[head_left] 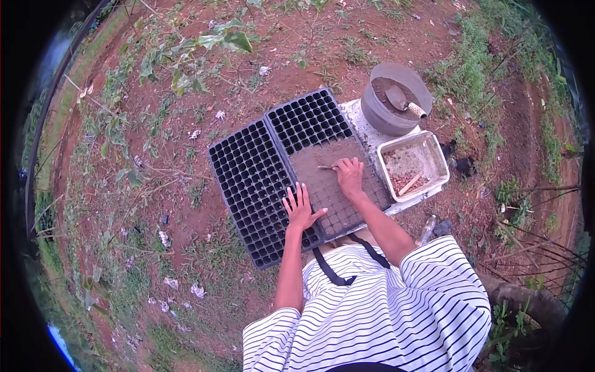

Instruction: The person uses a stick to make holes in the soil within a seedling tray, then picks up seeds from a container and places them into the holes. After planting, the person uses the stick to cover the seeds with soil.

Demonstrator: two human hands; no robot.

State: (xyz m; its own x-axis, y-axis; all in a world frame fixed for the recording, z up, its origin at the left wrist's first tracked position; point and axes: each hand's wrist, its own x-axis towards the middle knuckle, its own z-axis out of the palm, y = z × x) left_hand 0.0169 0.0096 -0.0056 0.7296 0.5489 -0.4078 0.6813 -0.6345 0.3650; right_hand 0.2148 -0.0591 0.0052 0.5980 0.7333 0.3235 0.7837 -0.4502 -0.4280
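Two black seedling trays lie side by side in front of me. The left seedling tray (246,175) shows bare cells. In the right seedling tray (310,121) the far cells are bare, and brown soil (322,154) covers the middle and near ones. My left hand (301,212) rests open, fingers spread, across the border between the trays. Over the soil, my right hand (351,177) is closed on a short thin stick (325,167), which points left. Its fingers hide the rest of the stick.
Right of the trays, a round tub (387,121) holds soil and a trowel (403,102). Nearer stands a white basket (441,162) with small reddish-brown pieces and a light wooden stick (409,184). Both sit on a white surface (354,111). Leafy branches (226,42) reach in at the top.
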